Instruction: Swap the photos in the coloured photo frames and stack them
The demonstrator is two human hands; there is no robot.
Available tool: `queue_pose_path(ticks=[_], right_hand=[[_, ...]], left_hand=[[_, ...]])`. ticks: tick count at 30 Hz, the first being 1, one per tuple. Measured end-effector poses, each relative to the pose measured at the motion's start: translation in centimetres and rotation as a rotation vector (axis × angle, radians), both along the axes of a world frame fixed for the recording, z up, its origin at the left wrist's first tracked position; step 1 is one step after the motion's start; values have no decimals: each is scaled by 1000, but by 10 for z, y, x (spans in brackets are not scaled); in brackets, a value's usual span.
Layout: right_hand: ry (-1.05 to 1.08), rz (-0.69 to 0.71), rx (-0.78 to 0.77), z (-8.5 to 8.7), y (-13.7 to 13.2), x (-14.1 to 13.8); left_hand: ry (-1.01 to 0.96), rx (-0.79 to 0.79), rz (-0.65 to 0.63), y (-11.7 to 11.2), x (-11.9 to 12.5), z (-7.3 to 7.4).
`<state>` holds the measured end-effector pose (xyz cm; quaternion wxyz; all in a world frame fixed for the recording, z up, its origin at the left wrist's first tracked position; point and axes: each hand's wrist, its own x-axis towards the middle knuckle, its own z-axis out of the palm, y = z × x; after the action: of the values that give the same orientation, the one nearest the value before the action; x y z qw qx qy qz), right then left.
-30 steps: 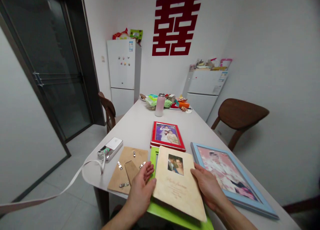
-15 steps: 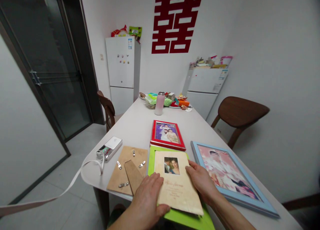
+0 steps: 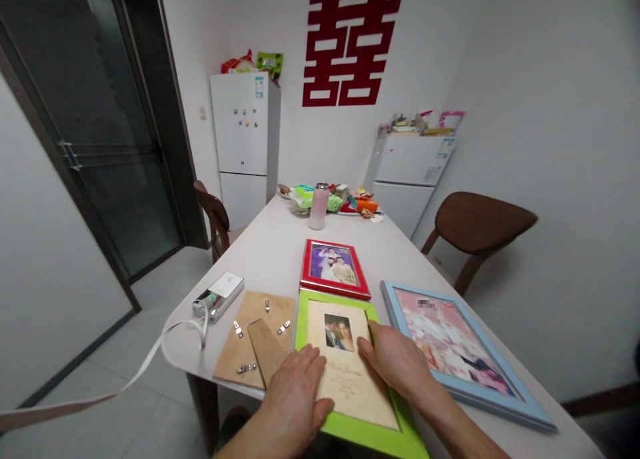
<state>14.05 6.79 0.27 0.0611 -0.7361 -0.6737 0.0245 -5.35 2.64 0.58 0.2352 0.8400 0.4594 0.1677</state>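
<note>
Pressing photo card (image 3: 343, 372) flat into lime-green frame (image 3: 301, 322), which lies at the near edge of the white surface (image 3: 280, 246). Left hand (image 3: 295, 396) is palm-down on the card's lower left, right hand (image 3: 395, 359) palm-down on its right edge. The 2 hands are apart, fingers extended, gripping nothing. Card sits inside the frame opening, slightly skewed; lower right corner seems to ride onto the green rim.

To do it well, probably: light palms, nudge with fingertips until all 4 edges run parallel to the rim, seat corners evenly, and stay off the printed portrait. Brown backing board (image 3: 255, 339) with metal clips lies just left of the frame. Red frame (image 3: 334, 266) is just beyond, blue frame (image 3: 465, 359) just right.
</note>
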Motion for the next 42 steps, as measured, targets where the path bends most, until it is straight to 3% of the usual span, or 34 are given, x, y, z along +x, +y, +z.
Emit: queue_pose_path(ticks=[5,11,15,20,24,28,35,42], right_hand=[[117,53,95,2,-6,-11],[312,426,111,12,-29,-80],[316,520,121,6,-35,-123],[423,510,144,3,-34,-131],[467,526,232,13,-41,-109],[402,474,220,15,-53,-68],[288,355,179,-2,-70,0],[208,377,216,-25,-68,12]], left_hand=[[-82,21,20,-2,-40,2],[131,19,294,5,-99,-2],[163,49,331,10,-112,-12],[56,172,314,12,-120,-15],[21,305,293,8,-107,-3],[49,278,196,0,-69,5],[120,112,44,-2,-5,-2],[142,109,-11,4,7,-8]])
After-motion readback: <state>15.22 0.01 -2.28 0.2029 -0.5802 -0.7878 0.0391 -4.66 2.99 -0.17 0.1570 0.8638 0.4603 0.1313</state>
